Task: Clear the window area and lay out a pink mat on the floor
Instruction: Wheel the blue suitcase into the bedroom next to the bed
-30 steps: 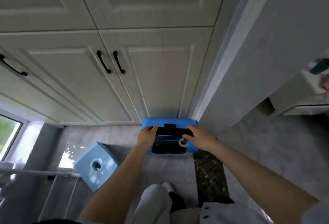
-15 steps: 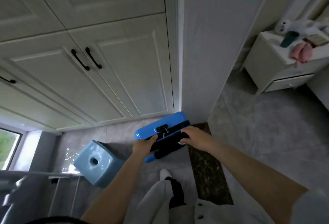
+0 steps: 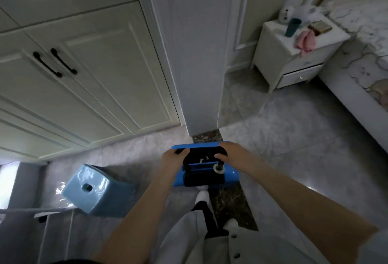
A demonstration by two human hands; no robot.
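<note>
Clearing step: left hand [image 3: 172, 160] and right hand [image 3: 232, 154] both clamping the blue suitcase [image 3: 206, 174]; next needs wheeling it away.

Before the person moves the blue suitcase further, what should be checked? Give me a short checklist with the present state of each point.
1. Left hand grips the blue suitcase: ok.
2. Right hand grips the black handle: ok.
3. Light blue stool stands apart from the suitcase, at its left: ok.
4. Grey floor to the right is free up to the nightstand: ok.
5. White wall corner is close in front of the suitcase: not ok, steer around.
6. Suitcase wheels touch the floor: cannot tell.
</note>
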